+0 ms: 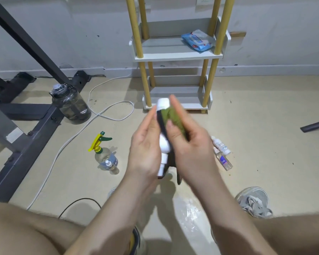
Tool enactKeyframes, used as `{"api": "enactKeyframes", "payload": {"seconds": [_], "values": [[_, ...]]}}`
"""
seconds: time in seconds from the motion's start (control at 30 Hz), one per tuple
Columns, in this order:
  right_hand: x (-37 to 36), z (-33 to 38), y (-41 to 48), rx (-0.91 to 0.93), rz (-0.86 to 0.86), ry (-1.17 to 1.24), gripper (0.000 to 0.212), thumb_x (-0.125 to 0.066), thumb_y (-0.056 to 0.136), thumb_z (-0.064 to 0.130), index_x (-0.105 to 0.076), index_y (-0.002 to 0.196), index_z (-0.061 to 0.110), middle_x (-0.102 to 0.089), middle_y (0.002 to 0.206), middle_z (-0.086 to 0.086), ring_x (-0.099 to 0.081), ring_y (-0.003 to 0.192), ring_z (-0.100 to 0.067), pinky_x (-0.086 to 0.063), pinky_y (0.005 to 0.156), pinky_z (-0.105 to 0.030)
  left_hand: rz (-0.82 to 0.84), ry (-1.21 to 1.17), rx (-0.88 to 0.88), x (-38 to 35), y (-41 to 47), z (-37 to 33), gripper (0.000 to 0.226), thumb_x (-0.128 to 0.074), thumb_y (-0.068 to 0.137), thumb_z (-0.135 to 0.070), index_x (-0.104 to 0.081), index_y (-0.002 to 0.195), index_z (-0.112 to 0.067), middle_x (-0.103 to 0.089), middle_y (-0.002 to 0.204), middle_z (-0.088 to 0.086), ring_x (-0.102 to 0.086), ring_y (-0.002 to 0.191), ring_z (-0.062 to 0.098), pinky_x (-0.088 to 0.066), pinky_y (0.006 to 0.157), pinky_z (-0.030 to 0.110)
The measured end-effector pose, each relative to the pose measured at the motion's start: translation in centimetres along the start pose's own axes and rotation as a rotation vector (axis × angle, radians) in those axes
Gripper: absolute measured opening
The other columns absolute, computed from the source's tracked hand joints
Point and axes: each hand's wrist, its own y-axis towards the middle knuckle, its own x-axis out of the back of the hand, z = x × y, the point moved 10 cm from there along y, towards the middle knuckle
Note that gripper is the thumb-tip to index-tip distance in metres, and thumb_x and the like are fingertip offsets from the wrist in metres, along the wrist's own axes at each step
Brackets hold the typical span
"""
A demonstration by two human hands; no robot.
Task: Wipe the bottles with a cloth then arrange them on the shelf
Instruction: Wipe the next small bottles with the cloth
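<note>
holding a white bottle (164, 144), the left hand (145, 146) is curled on it; the right hand (191, 146) clamps a green cloth (173, 115) against it.

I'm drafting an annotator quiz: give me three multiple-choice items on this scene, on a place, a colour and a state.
1. Where is the blue wipes packet? A. on the floor B. on the upper board of the shelf C. on a jug
2. What colour is the cloth? A. green B. red C. white
3. The white bottle is: A. standing on the shelf B. lying on the floor C. held in the left hand
Key: B, it lies on that board; A, green shows under the right hand; C, the left hand grips it.
</note>
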Motion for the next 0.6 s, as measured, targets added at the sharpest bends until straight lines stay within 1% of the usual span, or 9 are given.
{"api": "enactKeyframes", "payload": {"seconds": [0.03,0.1,0.17,0.23,0.3,0.4,0.47,0.53,0.6], "values": [[-1.2,-0.1,-0.8,0.013,0.046,-0.045,0.044,-0.057,0.099,0.02,-0.051,0.13,0.051,-0.048,0.151,0.006,-0.039,0.138,0.004,-0.035,0.112,-0.018,-0.041,-0.04,-0.009,0.7,0.3,-0.4,0.039,-0.043,0.103,-0.029,-0.056,0.137,-0.016,-0.07,0.121,0.009,-0.068,0.105,0.021,-0.055,0.068,0.016],[-1.9,-0.3,-1.5,0.034,0.045,-0.074,0.044,-0.054,0.094,0.028,-0.051,0.127,0.057,-0.046,0.153,0.001,-0.041,0.136,0.004,-0.035,0.109,-0.015,-0.069,0.012,-0.056,1.4,0.6,-1.0,0.035,-0.043,0.105,-0.027,-0.058,0.135,-0.02,-0.071,0.121,0.003,-0.069,0.108,0.017,-0.056,0.082,0.022],[-1.2,-0.2,-1.0,0.04,-0.026,0.004,0.043,-0.053,0.093,0.029,-0.054,0.126,0.056,-0.053,0.147,0.003,-0.044,0.138,-0.006,-0.037,0.113,-0.023,-0.049,0.223,-0.102,1.3,0.5,-0.9,0.035,-0.046,0.102,-0.039,-0.059,0.134,-0.034,-0.069,0.123,-0.005,-0.068,0.11,0.018,-0.055,0.09,0.034],[0.3,-0.2,-0.2,0.02,-0.125,0.089,0.039,-0.053,0.093,0.032,-0.057,0.124,0.055,-0.058,0.142,0.01,-0.044,0.14,-0.012,-0.039,0.115,-0.037,0.027,0.391,-0.107,0.5,0.1,-0.3,0.04,-0.044,0.094,-0.051,-0.056,0.133,-0.047,-0.071,0.116,-0.01,-0.072,0.09,0.026,-0.058,0.074,0.038],[2.2,-0.6,0.7,-0.014,-0.235,0.137,0.035,-0.055,0.096,0.033,-0.061,0.128,0.045,-0.063,0.135,0.009,-0.054,0.131,-0.013,-0.044,0.111,-0.043,0.083,0.46,-0.076,0.1,-0.1,0.4,0.038,-0.046,0.088,-0.053,-0.055,0.125,-0.059,-0.071,0.102,-0.011,-0.063,0.067,0.021,-0.05,0.055,0.03],[4.5,-1.7,1.4,-0.106,-0.337,0.247,0.029,-0.055,0.102,0.02,-0.065,0.127,0.031,-0.072,0.116,0.013,-0.067,0.107,-0.006,-0.053,0.097,-0.034,0.222,0.392,0.009,-1.0,-1.1,1.2,0.034,-0.056,0.09,-0.038,-0.057,0.119,-0.055,-0.067,0.1,-0.013,-0.064,0.082,0.004,-0.049,0.072,0.02],[4.6,-2.3,1.2,-0.164,-0.33,0.312,0.027,-0.055,0.101,0.02,-0.067,0.123,0.028,-0.076,0.105,0.012,-0.072,0.092,-0.01,-0.058,0.084,-0.035,0.224,0.291,0.037,-1.0,-1.2,1.5,0.045,-0.066,0.085,-0.025,-0.057,0.122,-0.047,-0.065,0.093,-0.006,-0.062,0.075,0.008,-0.052,0.071,0.023],[3.4,-2.6,0.6,-0.191,-0.248,0.336,0.03,-0.057,0.1,0.021,-0.067,0.127,0.026,-0.075,0.11,0.007,-0.072,0.097,-0.015,-0.058,0.081,-0.039,0.098,0.164,0.034,0.2,-0.4,1.2,0.063,-0.076,0.073,-0.016,-0.057,0.13,-0.035,-0.069,0.09,-0.003,-0.065,0.072,0.01,-0.053,0.07,0.025],[1.2,-2.8,-0.2,-0.203,-0.1,0.294,0.034,-0.058,0.099,0.019,-0.065,0.13,0.029,-0.074,0.116,0.007,-0.07,0.107,-0.016,-0.057,0.089,-0.041,-0.043,0.051,0.018,2.0,0.4,0.5,0.07,-0.085,0.064,-0.013,-0.06,0.129,-0.019,-0.074,0.094,0.002,-0.069,0.075,0.011,-0.053,0.07,0.025]]}}
